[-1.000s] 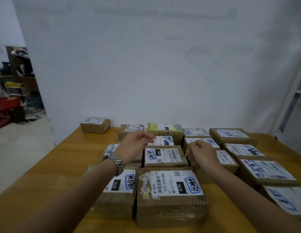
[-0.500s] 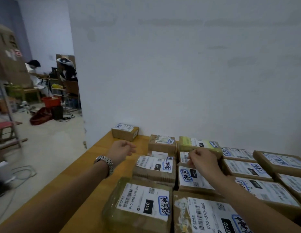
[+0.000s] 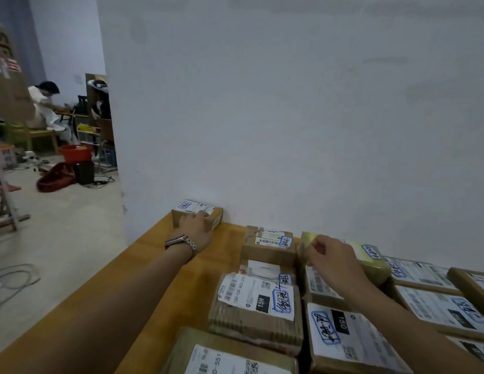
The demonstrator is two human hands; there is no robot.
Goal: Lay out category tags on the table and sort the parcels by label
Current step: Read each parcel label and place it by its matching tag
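Stretched far forward, the left hand (image 3: 196,228) lies palm down; its grip is unclear. Nearer, the right hand (image 3: 330,259) curls its fingers, thumb on forefinger.
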